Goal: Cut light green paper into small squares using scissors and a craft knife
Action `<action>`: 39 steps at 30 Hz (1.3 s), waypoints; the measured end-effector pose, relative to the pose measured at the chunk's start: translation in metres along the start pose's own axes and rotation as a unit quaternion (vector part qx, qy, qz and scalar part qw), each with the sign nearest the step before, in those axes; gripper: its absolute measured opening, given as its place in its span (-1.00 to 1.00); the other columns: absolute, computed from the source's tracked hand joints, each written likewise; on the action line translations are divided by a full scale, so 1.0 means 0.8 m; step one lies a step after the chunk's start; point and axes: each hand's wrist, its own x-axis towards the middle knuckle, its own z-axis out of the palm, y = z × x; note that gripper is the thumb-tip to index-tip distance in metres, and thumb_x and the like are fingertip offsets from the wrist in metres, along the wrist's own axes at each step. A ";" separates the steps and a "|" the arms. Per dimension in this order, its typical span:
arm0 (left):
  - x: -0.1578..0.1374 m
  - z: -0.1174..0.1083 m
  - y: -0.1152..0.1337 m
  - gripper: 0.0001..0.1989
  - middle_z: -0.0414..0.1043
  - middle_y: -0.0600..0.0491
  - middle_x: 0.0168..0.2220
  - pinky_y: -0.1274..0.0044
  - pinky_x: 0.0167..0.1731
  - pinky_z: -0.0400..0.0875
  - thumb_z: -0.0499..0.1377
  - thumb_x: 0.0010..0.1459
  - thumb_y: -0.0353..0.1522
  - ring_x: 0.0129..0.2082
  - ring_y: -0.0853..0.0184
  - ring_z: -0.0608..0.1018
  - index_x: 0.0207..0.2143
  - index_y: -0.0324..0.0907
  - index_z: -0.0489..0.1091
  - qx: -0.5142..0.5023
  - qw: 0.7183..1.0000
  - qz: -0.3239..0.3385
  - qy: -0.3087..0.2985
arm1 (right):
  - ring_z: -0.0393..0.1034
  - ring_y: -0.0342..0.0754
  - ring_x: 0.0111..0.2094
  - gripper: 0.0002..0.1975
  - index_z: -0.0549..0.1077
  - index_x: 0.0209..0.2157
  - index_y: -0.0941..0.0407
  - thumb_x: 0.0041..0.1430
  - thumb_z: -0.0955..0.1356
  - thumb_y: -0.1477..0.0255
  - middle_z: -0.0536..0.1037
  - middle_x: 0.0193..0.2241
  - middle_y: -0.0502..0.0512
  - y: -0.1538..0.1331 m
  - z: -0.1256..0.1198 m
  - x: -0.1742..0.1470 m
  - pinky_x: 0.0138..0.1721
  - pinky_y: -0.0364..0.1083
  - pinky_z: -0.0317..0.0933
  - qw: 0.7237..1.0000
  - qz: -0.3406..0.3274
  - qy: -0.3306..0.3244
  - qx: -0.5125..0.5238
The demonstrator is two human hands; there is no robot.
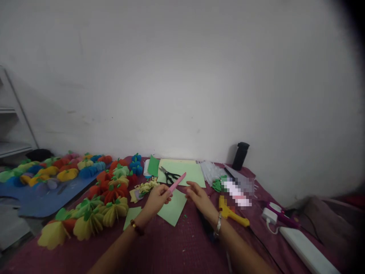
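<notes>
My left hand [159,196] is closed on the near end of a narrow pink piece [178,182], flat-looking, perhaps folded paper; its far end points up and right. Just to the right, my right hand [198,196] has its fingers apart, curved towards the pink piece but not touching it. Beneath and between the hands lies a light green paper sheet [172,211]. Black-handled scissors [168,174] rest with slightly parted blades on a larger pale green sheet [189,171] behind. A small heap of pale yellow cut bits [146,186] is beside my left hand.
Many colourful paper pumpkins [114,190] fill the left of the maroon cloth [159,251] and a blue board [42,199]. To the right are a yellow glue gun [234,217] with its cord, green paper cutouts [218,185], a black bottle [241,156] and a white power strip [306,249].
</notes>
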 end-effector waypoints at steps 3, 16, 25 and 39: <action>-0.005 0.023 0.008 -0.83 0.40 0.07 -0.52 0.58 -0.53 0.26 0.05 0.06 -0.27 -0.55 0.37 0.45 -0.47 -0.20 0.29 -0.084 0.996 0.014 0.014 | 0.37 -0.17 -0.55 -0.53 0.24 -0.02 0.11 0.10 0.30 0.15 0.47 -0.22 0.13 0.005 0.022 0.005 -0.60 -0.17 0.22 0.987 0.070 -0.007 0.147; -0.025 0.064 -0.012 -0.78 0.37 0.11 -0.54 0.59 -0.59 0.21 -0.05 0.14 -0.35 -0.61 0.40 0.40 -0.33 -0.18 0.36 -0.013 0.998 0.058 -0.018 | 0.37 -0.20 -0.57 -0.57 0.27 -0.17 0.14 -0.01 0.40 0.21 0.52 -0.33 0.05 0.033 0.037 -0.002 -0.50 -0.15 0.29 0.948 0.077 0.077 0.300; -0.032 0.054 -0.005 -0.66 0.44 0.03 -0.41 0.56 -0.52 0.34 0.13 0.07 -0.18 -0.52 0.36 0.45 -0.18 -0.20 0.41 -0.257 0.958 -0.038 -0.121 | 0.36 -0.19 -0.58 -0.59 0.29 -0.16 0.10 -0.01 0.40 0.20 0.54 -0.32 0.04 0.028 0.026 -0.014 -0.52 -0.16 0.26 0.949 0.073 0.037 0.304; -0.022 0.032 -0.012 -0.73 0.44 0.14 -0.48 0.65 -0.58 0.26 0.34 -0.13 -0.32 -0.60 0.51 0.41 -0.33 -0.21 0.44 -0.445 0.888 -0.115 -0.038 | 0.41 -0.14 -0.42 -0.62 0.35 -0.17 0.11 0.00 0.43 0.25 0.47 -0.38 0.00 0.020 0.015 -0.019 -0.36 -0.12 0.32 0.942 0.061 -0.056 0.325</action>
